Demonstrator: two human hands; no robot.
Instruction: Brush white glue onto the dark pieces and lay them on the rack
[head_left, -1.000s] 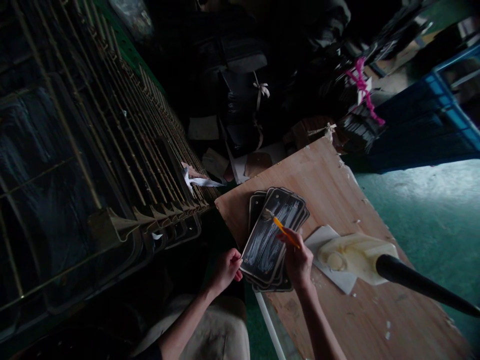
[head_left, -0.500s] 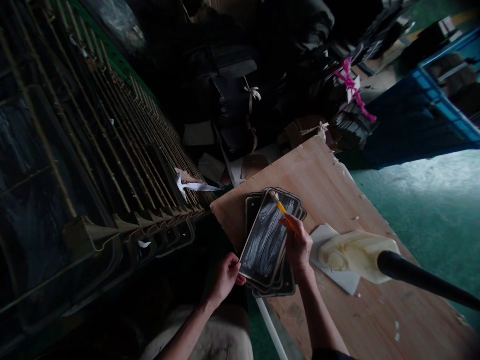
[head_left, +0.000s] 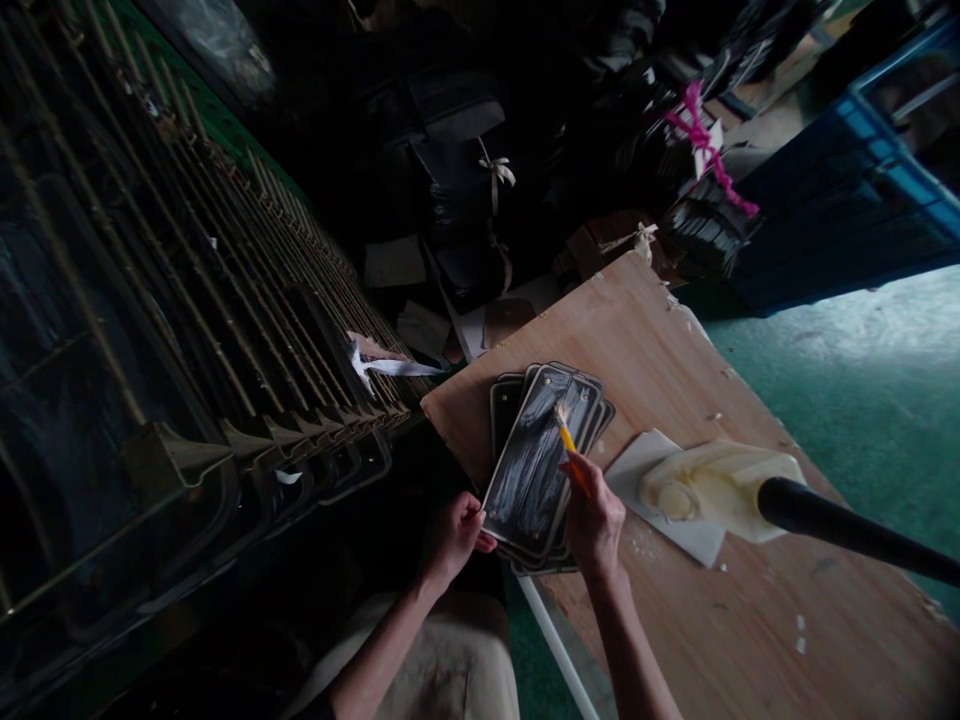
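A fanned stack of dark flat pieces [head_left: 536, 460] with pale edges lies at the near corner of a wooden board [head_left: 637, 340]. White streaks cover the top piece. My left hand [head_left: 454, 535] pinches the stack's near left corner. My right hand [head_left: 596, 505] is closed round an orange-handled brush [head_left: 568, 445], whose bristles rest on the upper part of the top piece.
A cream plastic jug [head_left: 716, 485] lies on white paper [head_left: 652, 500] to the right of the stack, with a black rod [head_left: 847, 530] crossing in front. A long metal rack [head_left: 187, 300] runs along the left. Dark bundles [head_left: 480, 190] and a blue crate [head_left: 847, 180] stand behind the board.
The brush tip went up toward the far end of the top piece, then came back down a little. My left hand kept its hold on the stack.
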